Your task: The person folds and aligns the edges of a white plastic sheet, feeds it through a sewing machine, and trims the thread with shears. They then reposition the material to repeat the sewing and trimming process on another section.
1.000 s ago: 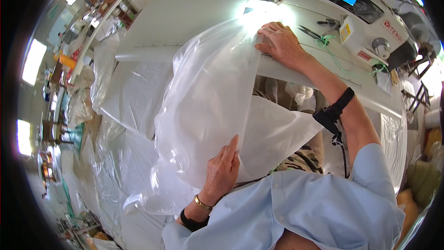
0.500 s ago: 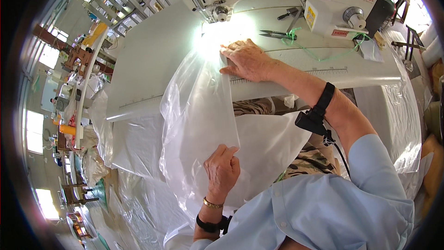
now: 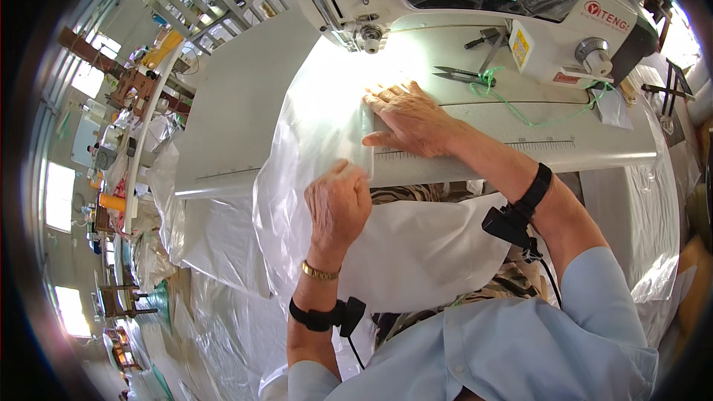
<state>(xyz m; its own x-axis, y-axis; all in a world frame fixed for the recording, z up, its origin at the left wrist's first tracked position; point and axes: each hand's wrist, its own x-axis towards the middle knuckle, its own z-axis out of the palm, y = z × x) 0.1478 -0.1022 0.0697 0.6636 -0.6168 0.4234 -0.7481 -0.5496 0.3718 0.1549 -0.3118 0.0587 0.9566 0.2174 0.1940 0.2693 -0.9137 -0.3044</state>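
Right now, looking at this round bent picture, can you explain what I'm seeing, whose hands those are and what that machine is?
The picture comes from a wide camera worn on a person's head, looking down, so straight edges curve. The two hands are that person's own. The machine at the top is a white sewing machine with a lit blue display, standing on a pale sewing table. The right hand lies flat on a sheet of thin clear plastic just below the needle area. The left hand grips the same plastic at the table's front edge. Scissors and a loose green thread lie on the table. Both wrists wear black bands.
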